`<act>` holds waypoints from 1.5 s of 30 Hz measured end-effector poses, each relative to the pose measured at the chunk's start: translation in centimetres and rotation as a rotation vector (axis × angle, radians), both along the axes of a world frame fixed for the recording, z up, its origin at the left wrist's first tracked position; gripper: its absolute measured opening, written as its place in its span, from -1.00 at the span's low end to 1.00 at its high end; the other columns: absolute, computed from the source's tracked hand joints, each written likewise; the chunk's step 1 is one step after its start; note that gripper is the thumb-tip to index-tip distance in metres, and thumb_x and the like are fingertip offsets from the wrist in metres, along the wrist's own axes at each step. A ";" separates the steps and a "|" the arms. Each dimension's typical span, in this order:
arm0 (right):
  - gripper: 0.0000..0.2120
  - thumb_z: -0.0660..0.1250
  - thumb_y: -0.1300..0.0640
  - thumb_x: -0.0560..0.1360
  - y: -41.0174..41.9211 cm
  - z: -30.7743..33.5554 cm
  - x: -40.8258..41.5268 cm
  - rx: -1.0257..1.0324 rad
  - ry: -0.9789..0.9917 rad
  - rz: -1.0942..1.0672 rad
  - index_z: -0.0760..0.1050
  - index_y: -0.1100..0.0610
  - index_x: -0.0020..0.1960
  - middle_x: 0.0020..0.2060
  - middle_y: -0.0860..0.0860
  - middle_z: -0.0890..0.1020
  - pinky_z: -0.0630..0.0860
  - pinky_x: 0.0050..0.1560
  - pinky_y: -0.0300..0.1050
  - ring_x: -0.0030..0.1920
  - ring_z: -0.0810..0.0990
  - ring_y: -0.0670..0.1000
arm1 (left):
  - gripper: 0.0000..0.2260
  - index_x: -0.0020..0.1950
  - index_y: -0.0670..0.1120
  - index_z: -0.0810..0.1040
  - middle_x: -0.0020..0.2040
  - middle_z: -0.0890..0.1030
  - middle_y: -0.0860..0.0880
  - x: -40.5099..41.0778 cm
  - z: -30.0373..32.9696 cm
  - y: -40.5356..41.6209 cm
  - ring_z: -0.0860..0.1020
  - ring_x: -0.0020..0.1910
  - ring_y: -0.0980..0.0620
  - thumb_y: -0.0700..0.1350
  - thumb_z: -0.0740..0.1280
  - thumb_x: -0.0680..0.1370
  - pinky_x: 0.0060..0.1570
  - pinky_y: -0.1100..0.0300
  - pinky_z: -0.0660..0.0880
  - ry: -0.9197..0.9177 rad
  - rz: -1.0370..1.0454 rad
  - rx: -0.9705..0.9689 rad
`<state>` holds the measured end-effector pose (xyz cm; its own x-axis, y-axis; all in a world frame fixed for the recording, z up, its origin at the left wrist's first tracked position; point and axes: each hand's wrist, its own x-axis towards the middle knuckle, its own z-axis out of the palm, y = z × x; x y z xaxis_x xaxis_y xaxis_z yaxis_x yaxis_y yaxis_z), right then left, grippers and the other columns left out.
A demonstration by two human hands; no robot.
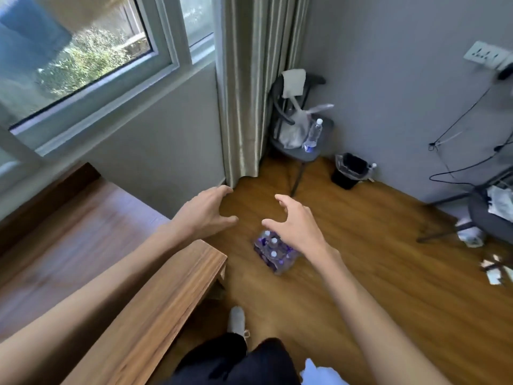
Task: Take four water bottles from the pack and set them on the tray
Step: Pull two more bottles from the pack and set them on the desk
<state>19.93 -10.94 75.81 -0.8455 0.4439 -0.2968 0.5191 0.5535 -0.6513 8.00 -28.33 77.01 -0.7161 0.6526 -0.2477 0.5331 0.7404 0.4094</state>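
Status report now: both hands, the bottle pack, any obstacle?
Left hand open, empty. Right hand open, empty, above bottle pack. Pack on floor, untouched. No tray in view. Nothing in the way.

Pack (274,252) partly behind right hand (298,226), blurred; bottle count unclear.

Both bare arms reached forward, left hand (206,211) and right hand (295,225) spread, fingers curled, empty
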 end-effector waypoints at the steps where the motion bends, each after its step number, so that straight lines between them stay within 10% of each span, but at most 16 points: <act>1: -0.31 0.47 -0.02 0.50 1.4 -0.5 -0.6 -0.004 -0.011 -0.005 0.31 0.05 0.56 0.47 0.04 0.46 0.33 0.44 -0.02 0.51 0.34 0.06 | -0.39 0.50 -0.04 0.33 0.47 0.43 -0.04 -0.9 -0.3 1.4 0.39 0.45 -0.07 0.10 0.40 0.50 0.39 -0.03 0.38 -0.014 -0.009 -0.007; 21: -0.37 0.46 0.05 0.50 23.3 -23.0 -13.1 -0.206 -0.365 0.058 0.35 0.11 0.50 0.40 0.06 0.52 0.40 0.30 -0.05 0.41 0.46 0.10 | -0.37 0.47 -0.18 0.36 0.42 0.46 -0.20 -12.1 -22.7 23.6 0.44 0.39 -0.17 0.04 0.44 0.49 0.32 0.04 0.40 -0.444 0.176 -0.256; 45: -0.52 0.53 0.09 0.40 21.0 -70.0 -13.4 -0.452 -0.682 -0.215 0.53 0.22 0.25 0.13 0.12 0.68 0.54 0.14 -0.08 0.14 0.64 0.12 | -0.63 0.32 -0.14 0.50 0.27 0.59 -0.16 -13.1 -69.5 26.9 0.55 0.24 -0.18 -0.06 0.37 0.54 0.10 0.15 0.42 -0.732 0.089 -0.447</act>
<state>6.49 10.04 5.81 -0.3279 0.2905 -0.8989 0.9429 0.1594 -0.2925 -5.08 -1.38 7.53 -0.3198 0.3327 -0.8871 0.1808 0.9405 0.2876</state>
